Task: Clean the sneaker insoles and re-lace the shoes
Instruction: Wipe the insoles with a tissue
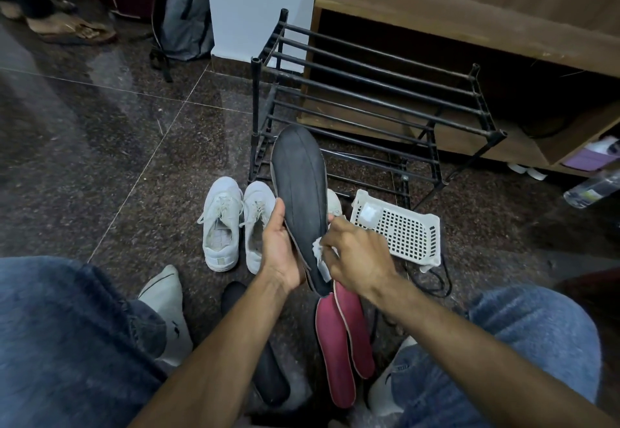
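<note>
1. Left hand grips black insole at its heel end, long axis running up and away
2. Right hand pinches white wipe against the heel
3. Next stroke: toward the far toe

Left hand is gripping the insole at its near left edge, thumb up. Right hand is pinching a wipe against it, forearms converging.
</note>
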{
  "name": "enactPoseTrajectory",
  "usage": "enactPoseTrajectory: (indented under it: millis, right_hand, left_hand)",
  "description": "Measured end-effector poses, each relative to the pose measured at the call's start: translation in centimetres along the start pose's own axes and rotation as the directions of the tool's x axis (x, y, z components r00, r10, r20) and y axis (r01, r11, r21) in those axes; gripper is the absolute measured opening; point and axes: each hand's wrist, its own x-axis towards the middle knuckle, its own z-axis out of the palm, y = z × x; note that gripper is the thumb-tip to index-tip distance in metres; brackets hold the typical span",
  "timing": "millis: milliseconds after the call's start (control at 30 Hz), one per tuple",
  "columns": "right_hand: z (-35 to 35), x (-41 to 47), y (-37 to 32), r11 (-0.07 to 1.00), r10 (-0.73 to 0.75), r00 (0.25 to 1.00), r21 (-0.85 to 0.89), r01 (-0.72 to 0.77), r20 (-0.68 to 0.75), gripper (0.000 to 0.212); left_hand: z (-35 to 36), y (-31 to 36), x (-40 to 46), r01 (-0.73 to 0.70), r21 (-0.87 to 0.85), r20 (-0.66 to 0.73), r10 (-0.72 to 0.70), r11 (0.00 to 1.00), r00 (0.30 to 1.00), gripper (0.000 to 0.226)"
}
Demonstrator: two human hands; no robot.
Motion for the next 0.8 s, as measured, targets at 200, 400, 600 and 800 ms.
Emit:
enactPoseTrajectory:
  millis: [200, 400, 600, 800]
  right_hand:
    - [0.9, -3.5, -1.1, 0.981, -0.163, 0.986, 0.113, 0.16, 0.017, 0.019]
    - [0.6, -0.6, -0.1, 0.997, -0.077, 0.991, 0.011, 0.079, -0.109, 0.023]
    - [-0.8, 2.6, 0.1, 0.99, 0.14, 0.969, 0.014, -0.14, -0.201, 0.023]
    - [1.1, -2.9, -0.8, 0.996, -0.06, 0.995, 0.057, 0.064, -0.076, 0.01]
  left_hand:
    - [-0.4, 0.6, 0.2, -0.011, -0.014, -0.019, 0.011, 1.0, 1.0, 0.071]
    - [0.1, -0.5, -0.3, 0.037, -0.01, 0.01, -0.036, 0.999, 0.999, 0.068]
    - [0.6, -1.6, -1.2, 0.128, 0.065, 0.061, -0.132, 0.99, 0.989, 0.058]
    - [-0.7, -1.2, -0.2, 0.077, 0.055, 0.02, -0.078, 0.996, 0.997, 0.065]
